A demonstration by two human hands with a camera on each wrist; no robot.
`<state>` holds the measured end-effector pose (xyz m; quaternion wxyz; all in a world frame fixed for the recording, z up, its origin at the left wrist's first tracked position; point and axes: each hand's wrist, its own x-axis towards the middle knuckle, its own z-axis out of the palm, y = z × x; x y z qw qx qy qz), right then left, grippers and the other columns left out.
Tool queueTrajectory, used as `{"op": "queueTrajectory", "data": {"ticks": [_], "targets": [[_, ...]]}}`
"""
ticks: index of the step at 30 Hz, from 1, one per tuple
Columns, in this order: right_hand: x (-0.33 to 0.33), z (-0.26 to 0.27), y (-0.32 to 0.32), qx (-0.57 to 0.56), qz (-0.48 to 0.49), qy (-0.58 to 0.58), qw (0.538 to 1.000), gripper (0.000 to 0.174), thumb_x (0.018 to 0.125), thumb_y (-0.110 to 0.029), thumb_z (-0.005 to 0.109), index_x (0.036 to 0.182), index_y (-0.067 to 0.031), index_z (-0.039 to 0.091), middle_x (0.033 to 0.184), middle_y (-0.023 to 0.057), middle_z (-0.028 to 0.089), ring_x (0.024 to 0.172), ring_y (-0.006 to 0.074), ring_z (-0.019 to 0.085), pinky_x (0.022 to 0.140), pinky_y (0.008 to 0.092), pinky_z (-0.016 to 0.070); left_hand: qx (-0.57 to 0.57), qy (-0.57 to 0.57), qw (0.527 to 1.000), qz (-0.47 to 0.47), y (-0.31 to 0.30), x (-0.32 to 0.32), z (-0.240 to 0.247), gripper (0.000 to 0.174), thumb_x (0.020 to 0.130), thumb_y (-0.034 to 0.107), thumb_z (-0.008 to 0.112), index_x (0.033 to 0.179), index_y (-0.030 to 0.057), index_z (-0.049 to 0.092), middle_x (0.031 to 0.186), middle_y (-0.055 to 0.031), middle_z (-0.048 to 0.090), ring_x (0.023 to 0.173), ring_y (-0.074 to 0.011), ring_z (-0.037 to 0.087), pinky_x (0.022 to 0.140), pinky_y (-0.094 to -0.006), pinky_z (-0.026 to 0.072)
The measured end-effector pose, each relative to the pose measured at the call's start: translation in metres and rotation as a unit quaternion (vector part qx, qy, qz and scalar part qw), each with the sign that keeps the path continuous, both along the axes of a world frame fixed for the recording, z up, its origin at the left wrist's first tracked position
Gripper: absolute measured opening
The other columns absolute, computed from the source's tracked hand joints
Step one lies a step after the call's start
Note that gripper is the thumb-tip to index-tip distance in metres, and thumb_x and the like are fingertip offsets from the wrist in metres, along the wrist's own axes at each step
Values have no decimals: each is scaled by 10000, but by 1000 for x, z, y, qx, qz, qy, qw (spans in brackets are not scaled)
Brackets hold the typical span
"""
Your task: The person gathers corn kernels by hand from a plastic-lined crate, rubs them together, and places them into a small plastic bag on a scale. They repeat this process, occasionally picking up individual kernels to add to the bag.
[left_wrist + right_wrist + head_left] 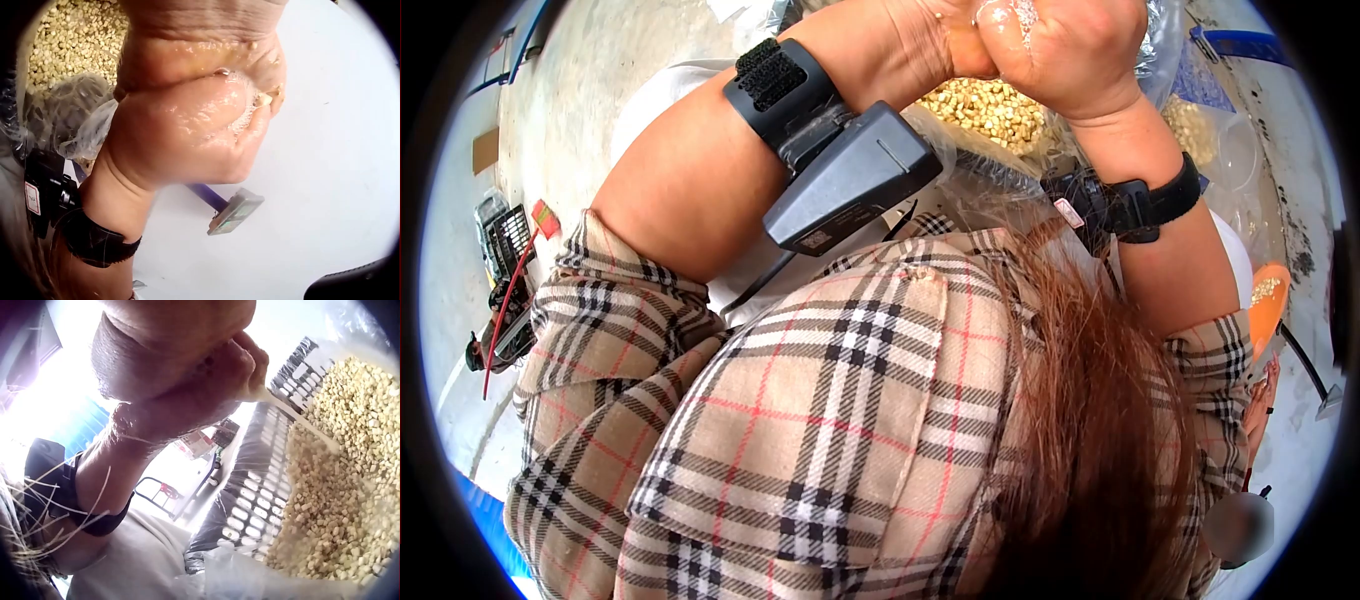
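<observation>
Both hands are clasped against each other at the top of the head view, left hand point(962, 42) and right hand point(1075, 50), over pale yellow kernels point(990, 112). Wet skin and white foam point(242, 122) show between the left hand point(181, 65) and the curled right hand point(178, 140); a pale bit point(264, 100) sticks at the fingers. A whitish stream point(300, 419) falls from the left hand point(194, 394), beneath the right hand point(181, 325), onto kernels point(337, 506) in a slotted basket point(250, 500). Whatever lies inside the grip is hidden.
Clear plastic point(72, 115) lines the basket. More kernels in plastic point(1190, 125) and an orange scoop-like object point(1268, 300) lie at the right. A red-handled tool point(508, 305) is at the left. A purple-handled object point(234, 212) lies below the hands in the left wrist view.
</observation>
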<state>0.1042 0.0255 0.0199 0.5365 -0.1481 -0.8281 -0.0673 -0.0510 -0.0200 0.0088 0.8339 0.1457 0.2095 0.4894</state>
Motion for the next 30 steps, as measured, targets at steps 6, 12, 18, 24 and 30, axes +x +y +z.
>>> {"op": "queueTrajectory", "data": {"ticks": [6, 12, 18, 24, 30], "targets": [[0, 0, 0, -2, 7, -2, 1000, 134, 597, -112, 607, 583, -34, 499, 651, 115, 562, 568, 271, 508, 529, 353, 397, -1, -3, 1000, 2, -1, 0, -1, 177, 819, 241, 571, 806, 65, 589, 767, -38, 606, 693, -145, 584, 621, -273, 476], [0, 0, 1, -9, 19, -5, 1000, 120, 602, -107, 591, 581, -30, 501, 628, 116, 544, 559, 268, 506, 513, 361, 402, -3, -9, 1000, 3, -1, 1, 0, 184, 816, 246, 573, 811, 64, 592, 771, -42, 608, 700, -150, 586, 631, -281, 479], [0, -7, 9, 9, 16, -18, 1000, 112, 591, -97, 580, 572, -30, 492, 596, 108, 518, 533, 267, 492, 489, 361, 394, -6, -14, 1000, 2, 0, 0, 0, 191, 813, 251, 575, 815, 62, 595, 776, -46, 611, 707, -156, 589, 641, -288, 482], [1, -3, 4, -10, 19, -22, 1000, 109, 581, -83, 572, 559, -33, 478, 558, 98, 479, 502, 265, 467, 467, 359, 380, -4, -23, 1000, 2, 0, 2, 0, 198, 809, 257, 577, 820, 60, 598, 780, -50, 613, 714, -161, 591, 652, -296, 485], [2, 1, -1, -29, 21, -34, 999, 105, 581, -73, 566, 550, -40, 472, 539, 97, 455, 485, 267, 452, 462, 365, 376, 1, -41, 999, -8, 2, 10, 1, 205, 806, 262, 578, 825, 59, 601, 784, -54, 616, 721, -166, 594, 662, -303, 488]]}}
